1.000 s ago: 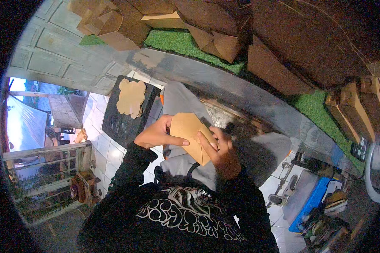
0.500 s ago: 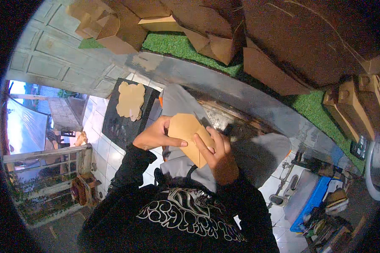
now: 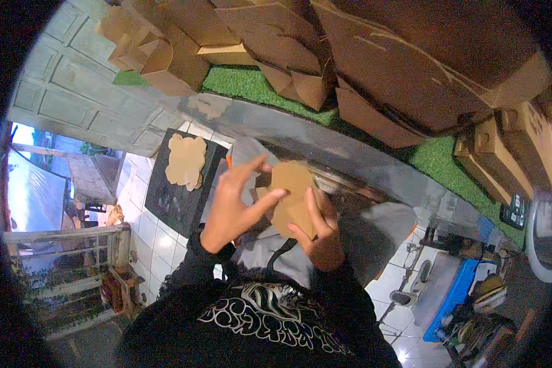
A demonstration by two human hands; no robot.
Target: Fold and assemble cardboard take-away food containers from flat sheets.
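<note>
My right hand (image 3: 321,236) grips a tan cardboard piece (image 3: 291,199) with wavy, rounded edges, held up over my lap. The thumb lies at its near edge and the fingers run along its right side. At the left of the piece, my left hand (image 3: 235,202) is spread, thumb and fingers apart. Its thumb tip overlaps the piece's left edge; whether it touches cannot be told. Off to the left, a small stack of similar wavy-edged cardboard cut-outs (image 3: 186,161) lies on a black board (image 3: 165,205).
Brown cardboard boxes (image 3: 405,67) stand on green artificial turf (image 3: 230,81) along a grey ledge (image 3: 251,113) ahead. More upright boxes (image 3: 494,162) are at the right. A blue-edged bin (image 3: 451,300) and clutter sit at lower right. A wooden railing (image 3: 73,276) is at left.
My left hand has come off the cardboard piece and opened out to its left. The piece has turned, showing a rounder face, and the right hand has shifted its hold.
</note>
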